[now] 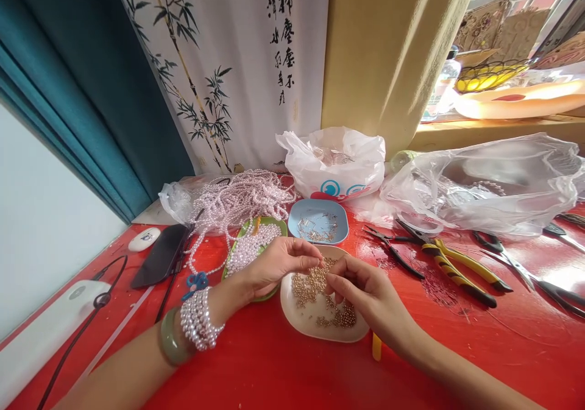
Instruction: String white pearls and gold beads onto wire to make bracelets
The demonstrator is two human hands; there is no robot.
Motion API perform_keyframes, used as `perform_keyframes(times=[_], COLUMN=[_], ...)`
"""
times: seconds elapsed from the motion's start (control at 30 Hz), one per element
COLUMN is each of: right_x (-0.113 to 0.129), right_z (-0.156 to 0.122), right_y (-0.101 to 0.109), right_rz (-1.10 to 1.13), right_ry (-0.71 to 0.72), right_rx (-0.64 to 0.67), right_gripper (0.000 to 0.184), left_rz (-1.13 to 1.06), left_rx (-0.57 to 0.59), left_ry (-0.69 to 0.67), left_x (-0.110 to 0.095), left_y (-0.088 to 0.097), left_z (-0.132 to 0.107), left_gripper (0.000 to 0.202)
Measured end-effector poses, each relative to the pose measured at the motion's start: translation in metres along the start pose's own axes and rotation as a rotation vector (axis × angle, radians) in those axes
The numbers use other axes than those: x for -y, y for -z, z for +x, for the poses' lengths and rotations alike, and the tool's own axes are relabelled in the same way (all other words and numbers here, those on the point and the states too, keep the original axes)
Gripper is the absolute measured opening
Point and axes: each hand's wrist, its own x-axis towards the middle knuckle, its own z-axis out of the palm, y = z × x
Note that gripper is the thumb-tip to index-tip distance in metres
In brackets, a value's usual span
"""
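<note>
My left hand [274, 267] and my right hand [365, 294] meet fingertip to fingertip over a white dish [301, 321] of small gold beads [315, 288]. Both pinch at something tiny between them that I cannot make out. My left wrist wears a pearl bracelet [198, 321] and a green bangle [171, 337]. Just behind the left hand a green dish [242, 239] holds pink pearls, and a blue dish [319, 224] of small metal pieces sits beyond the white one.
Pearl strands [237, 200] are heaped at the back left on the red table [274, 367]. Yellow-handled pliers [457, 267], black pliers [393, 251] and more cutters [525, 270] lie right. Plastic bags [336, 160] sit behind; a phone [162, 254] lies at left.
</note>
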Motion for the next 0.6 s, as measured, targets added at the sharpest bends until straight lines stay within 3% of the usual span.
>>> perform_keyframes(times=[0.6], right_x=[0.0016], right_z=[-0.0002], right_y=[0.0007], right_rz=[-0.022], right_ry=[0.024], right_rx=[-0.004], right_gripper=[0.019], left_rz=[0.011], left_rx=[0.007], left_ry=[0.008], left_x=[0.0003], left_y=[0.0011], left_z=[0.0004], left_gripper=[0.013])
